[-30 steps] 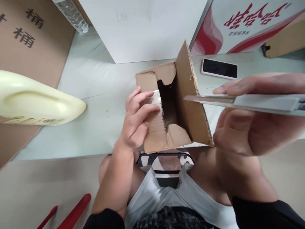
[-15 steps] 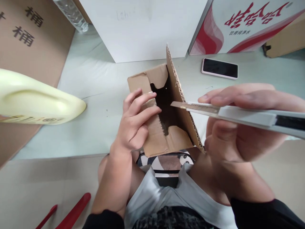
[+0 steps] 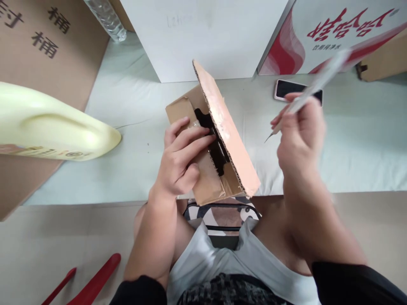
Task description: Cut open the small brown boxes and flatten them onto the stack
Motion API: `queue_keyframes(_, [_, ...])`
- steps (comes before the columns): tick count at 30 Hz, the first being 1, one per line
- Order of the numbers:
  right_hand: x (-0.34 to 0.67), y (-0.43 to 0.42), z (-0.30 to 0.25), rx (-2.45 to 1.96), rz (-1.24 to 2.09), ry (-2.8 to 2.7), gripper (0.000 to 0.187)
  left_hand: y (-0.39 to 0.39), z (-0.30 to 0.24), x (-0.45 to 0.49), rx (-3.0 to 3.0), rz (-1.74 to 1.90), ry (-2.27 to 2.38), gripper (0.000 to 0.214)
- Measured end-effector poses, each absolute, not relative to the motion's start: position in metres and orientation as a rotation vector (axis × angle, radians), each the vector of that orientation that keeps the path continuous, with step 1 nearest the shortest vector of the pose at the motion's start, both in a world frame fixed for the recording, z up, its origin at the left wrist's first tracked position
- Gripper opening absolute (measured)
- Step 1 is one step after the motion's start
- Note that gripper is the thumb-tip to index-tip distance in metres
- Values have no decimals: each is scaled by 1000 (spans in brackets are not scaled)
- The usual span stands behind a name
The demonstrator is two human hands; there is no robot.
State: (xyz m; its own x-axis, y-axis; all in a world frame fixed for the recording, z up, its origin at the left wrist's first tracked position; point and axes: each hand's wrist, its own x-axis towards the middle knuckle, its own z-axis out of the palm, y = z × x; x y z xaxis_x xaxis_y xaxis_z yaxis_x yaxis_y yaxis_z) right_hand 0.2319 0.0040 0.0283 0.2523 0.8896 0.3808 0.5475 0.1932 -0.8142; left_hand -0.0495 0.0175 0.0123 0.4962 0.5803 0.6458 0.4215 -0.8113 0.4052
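Observation:
A small brown cardboard box (image 3: 208, 186) stands at the near edge of the pale table (image 3: 133, 169), its flaps open and one long flap (image 3: 227, 131) raised at a slant. My left hand (image 3: 181, 161) grips the box's left flap, fingers curled over the edge of the opening. My right hand (image 3: 300, 131) is to the right of the box and clear of it, closed round a silver utility knife (image 3: 314, 84), blurred by motion, with its blade tip pointing down and left.
A phone (image 3: 299, 90) lies behind the knife. A cream plastic jug (image 3: 54, 129) juts in from the left. A white box (image 3: 206, 38), a red-and-white carton (image 3: 343, 34), a brown carton (image 3: 47, 55) and a clear bottle (image 3: 104, 19) line the back. Red handles (image 3: 95, 281) lie on the floor.
My right hand swung the knife away from the box opening, up and to the right. The long flap tilted over to the left. My left hand kept its hold on the box.

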Motion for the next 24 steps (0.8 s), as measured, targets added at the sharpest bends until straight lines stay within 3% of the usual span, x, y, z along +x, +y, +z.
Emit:
queue_keyframes(4, [242,17,-2,-1880,382,-1614,20,16,15,-48,2553,1221,850,51])
queue_keyframes(12, [242,19,-20,-2277,345,-1942,37,15,11,-49,2576,1198,965,53])
queue_keyframes(24, [252,22,-38,-2167,284,-1913,35,18,7,-48,2435,1329,875,41])
